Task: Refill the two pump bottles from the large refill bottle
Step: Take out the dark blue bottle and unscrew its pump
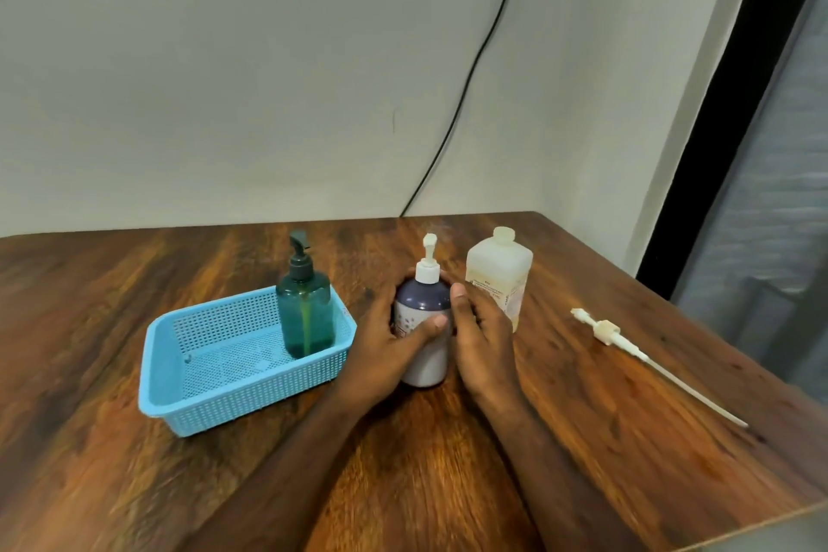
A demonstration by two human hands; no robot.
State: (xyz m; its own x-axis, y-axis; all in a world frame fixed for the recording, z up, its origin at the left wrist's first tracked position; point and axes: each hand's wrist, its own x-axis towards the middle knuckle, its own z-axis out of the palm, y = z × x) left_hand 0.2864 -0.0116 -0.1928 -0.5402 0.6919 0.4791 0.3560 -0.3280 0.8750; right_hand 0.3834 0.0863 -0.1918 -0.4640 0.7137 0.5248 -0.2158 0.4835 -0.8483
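A purple and white pump bottle with a white pump head stands upright on the wooden table. My left hand grips its left side, thumb across the front. My right hand holds its right side, thumb up near the shoulder. Just behind and to the right stands the large translucent refill bottle with a cap on it. A green pump bottle with a dark pump stands in the far right corner of a blue basket.
A loose white pump with a long dip tube lies on the table at the right. A black cable runs down the wall behind the table. The table's right edge and near right corner are close by.
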